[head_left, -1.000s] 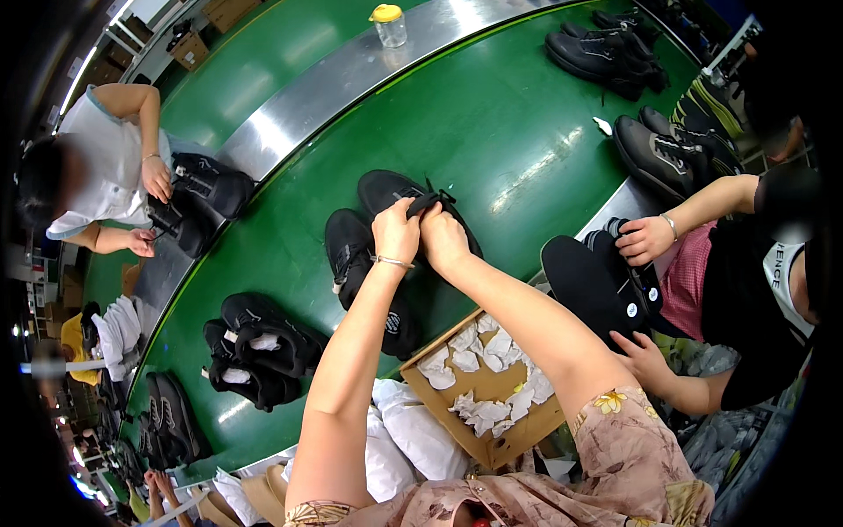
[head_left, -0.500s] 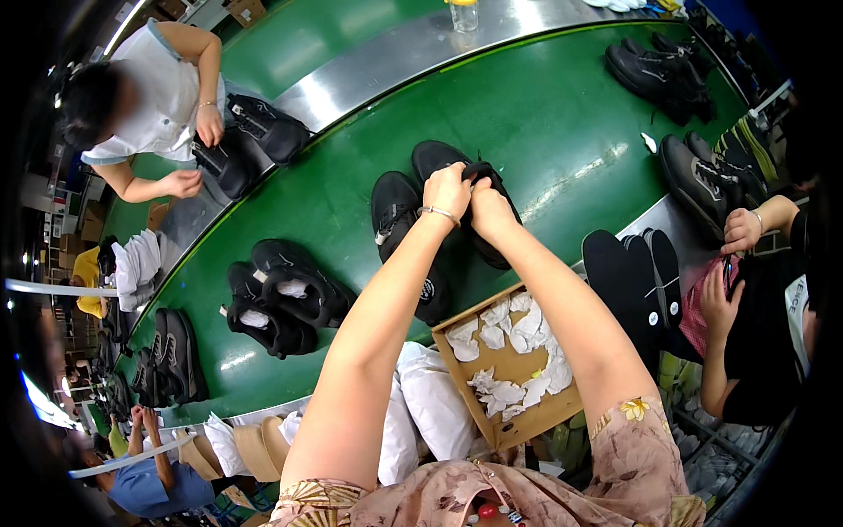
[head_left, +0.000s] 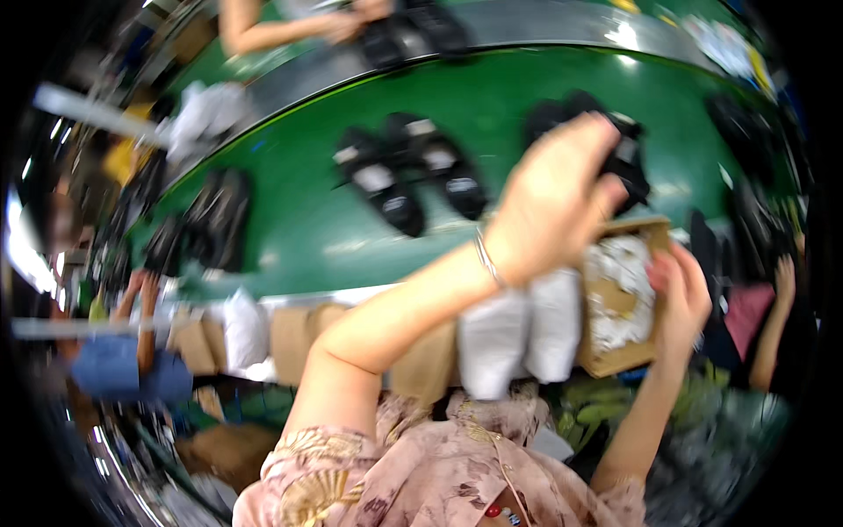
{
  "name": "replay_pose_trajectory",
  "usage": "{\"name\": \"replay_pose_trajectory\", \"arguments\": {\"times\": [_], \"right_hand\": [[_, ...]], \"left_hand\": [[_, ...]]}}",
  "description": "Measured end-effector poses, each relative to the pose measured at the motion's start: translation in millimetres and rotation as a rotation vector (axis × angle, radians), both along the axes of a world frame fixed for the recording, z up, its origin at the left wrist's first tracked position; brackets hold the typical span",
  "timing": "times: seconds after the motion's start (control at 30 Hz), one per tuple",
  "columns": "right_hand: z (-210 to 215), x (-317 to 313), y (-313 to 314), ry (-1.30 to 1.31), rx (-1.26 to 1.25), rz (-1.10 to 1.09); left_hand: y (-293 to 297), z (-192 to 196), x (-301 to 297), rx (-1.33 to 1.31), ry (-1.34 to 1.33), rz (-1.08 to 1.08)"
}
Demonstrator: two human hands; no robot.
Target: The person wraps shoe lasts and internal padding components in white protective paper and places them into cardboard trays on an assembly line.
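Observation:
My left hand (head_left: 558,206) is raised over the belt, blurred, with its fingers stretched and the thumb apart. It holds nothing that I can see, and it partly covers a pair of black shoes (head_left: 628,167) behind it. My right hand (head_left: 682,294) is at the right side of an open cardboard box (head_left: 606,361), fingers extended and apart. Crumpled white paper (head_left: 617,303) lies in that box. To the left on the green belt (head_left: 299,237) stands another pair of black shoes (head_left: 384,184) with white stuffing in the openings.
White wrapped bundles (head_left: 493,344) stand left of the box. More black shoes (head_left: 230,220) sit at the far left of the belt. Across it, a person's hands (head_left: 347,25) touch dark shoes. A co-worker's arm (head_left: 773,325) is at the right, near black insoles (head_left: 702,255).
My hands have let go of the black shoe. The right hand has come back to the box, and the left is in the air. My view has swung left.

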State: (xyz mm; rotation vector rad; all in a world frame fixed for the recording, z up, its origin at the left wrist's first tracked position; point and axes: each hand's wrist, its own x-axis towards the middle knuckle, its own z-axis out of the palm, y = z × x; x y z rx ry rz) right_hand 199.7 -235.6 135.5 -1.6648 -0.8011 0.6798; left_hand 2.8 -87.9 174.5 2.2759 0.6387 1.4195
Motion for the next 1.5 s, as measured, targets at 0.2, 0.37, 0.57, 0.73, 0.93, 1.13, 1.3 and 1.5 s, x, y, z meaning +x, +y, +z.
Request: {"name": "replay_pose_trajectory", "arguments": {"times": [0.2, 0.37, 0.57, 0.73, 0.93, 1.13, 1.3, 1.5], "right_hand": [[-17.5, -155.4, -63.1, -0.120, 0.029, -0.002], [-45.2, -250.9, -76.1, -0.137, 0.261, 0.348], [-70.8, -280.5, -86.4, -0.093, 0.354, 0.205], [-73.6, -305.1, -118.2, -0.075, 0.390, 0.084], [-103.0, -385.2, -94.4, -0.517, 0.252, 0.484], [-142.3, -421.0, -38.5, -1.021, 0.058, 0.357], [-177.1, -408.1, -18.2, -1.084, -0.229, 0.320], [-158.9, -396.2, -29.6, -1.110, -0.078, 0.287]], "left_hand": [[-102.4, -31.6, -179.6, -0.218, -0.070, 0.048], [-141.2, -53.0, -279.8, -0.350, 0.063, 0.232], [-168.3, -73.0, -358.0, -0.399, 0.052, 0.402], [-160.9, -81.2, -403.9, -0.433, -0.197, 0.409], [-205.4, -114.4, -448.0, -0.430, -0.248, 0.396], [-261.5, -127.8, -508.9, -0.422, -0.205, 0.383], [-290.6, -133.1, -552.2, -0.425, -0.258, 0.431], [-290.9, -129.3, -609.3, -0.126, -0.118, 0.890]]}}
